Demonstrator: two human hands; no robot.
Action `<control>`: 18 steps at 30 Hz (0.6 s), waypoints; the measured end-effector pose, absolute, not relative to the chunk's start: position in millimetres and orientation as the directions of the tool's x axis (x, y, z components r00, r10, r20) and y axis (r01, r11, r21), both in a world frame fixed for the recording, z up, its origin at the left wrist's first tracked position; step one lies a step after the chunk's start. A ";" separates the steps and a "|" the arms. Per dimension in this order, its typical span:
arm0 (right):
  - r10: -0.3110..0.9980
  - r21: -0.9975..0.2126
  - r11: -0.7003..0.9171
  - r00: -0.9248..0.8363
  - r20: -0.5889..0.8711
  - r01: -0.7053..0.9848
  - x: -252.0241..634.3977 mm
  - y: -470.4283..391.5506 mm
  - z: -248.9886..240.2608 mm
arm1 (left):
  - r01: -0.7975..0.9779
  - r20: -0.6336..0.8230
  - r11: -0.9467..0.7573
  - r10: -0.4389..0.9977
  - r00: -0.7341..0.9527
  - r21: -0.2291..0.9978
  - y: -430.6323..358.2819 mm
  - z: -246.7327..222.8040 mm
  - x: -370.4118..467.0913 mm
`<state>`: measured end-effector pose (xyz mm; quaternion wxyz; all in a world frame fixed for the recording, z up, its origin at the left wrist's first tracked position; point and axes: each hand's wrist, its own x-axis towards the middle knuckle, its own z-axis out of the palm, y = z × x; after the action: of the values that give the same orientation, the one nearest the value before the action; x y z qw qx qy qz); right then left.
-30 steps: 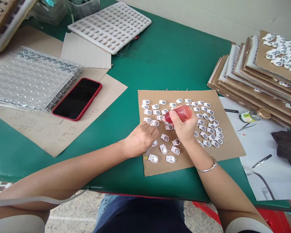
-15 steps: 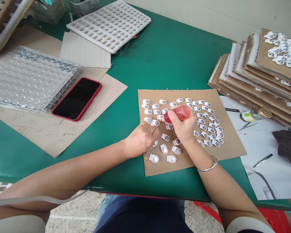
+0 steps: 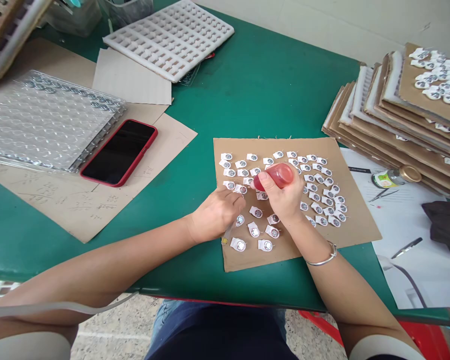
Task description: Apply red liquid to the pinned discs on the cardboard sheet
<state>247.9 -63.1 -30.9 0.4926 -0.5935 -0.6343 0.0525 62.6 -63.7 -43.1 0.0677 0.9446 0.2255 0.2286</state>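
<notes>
My right hand (image 3: pixel 286 196) is wrapped round a red squeeze bottle (image 3: pixel 276 176), whose pale nozzle points down and left at the small parts. My left hand (image 3: pixel 218 212) is closed on a slim grey tool (image 3: pixel 227 235) with a yellow end; its tip is hidden by the fingers. Both hands are over a brown cardboard sheet (image 3: pixel 348 210). Many small white tabs with round metallic-looking discs lie on it, among them one tab (image 3: pixel 238 244) near the front left corner. The left fingertips are close to another tab (image 3: pixel 240 189), just below and left of the nozzle.
Cardboard sheets and white trays form a stack (image 3: pixel 382 115) at the right, with a small glass jar (image 3: pixel 397 176) before it. A phone (image 3: pixel 120 150) in a red case lies left, beside a clear blister tray (image 3: pixel 48 122). Farther back rests a white grid tray (image 3: pixel 168 37).
My left hand has shifted slightly left, and the yellow end of its tool has moved a little up and left. The right hand and the bottle have hardly moved.
</notes>
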 end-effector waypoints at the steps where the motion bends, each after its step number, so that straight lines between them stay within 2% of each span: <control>1: 0.802 -0.639 0.297 0.178 0.570 0.710 247.7 -63.4 -30.4 | 0.393 0.400 -0.882 0.470 0.787 0.262 -62.4 -43.7 61.6; 9: 0.782 -0.572 0.345 0.109 0.614 0.744 245.6 -66.9 -27.1 | 0.329 0.450 -0.802 0.564 0.693 0.499 -55.3 -43.3 57.6; 18: 0.780 -0.552 0.368 0.075 0.622 0.748 243.8 -68.3 -25.3 | 0.299 0.473 -0.798 0.563 0.678 0.523 -54.5 -44.4 58.0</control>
<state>243.8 -68.3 -25.3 0.4709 -0.5617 -0.6800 0.0166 58.0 -54.5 -44.4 0.2060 0.8925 0.2415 0.3205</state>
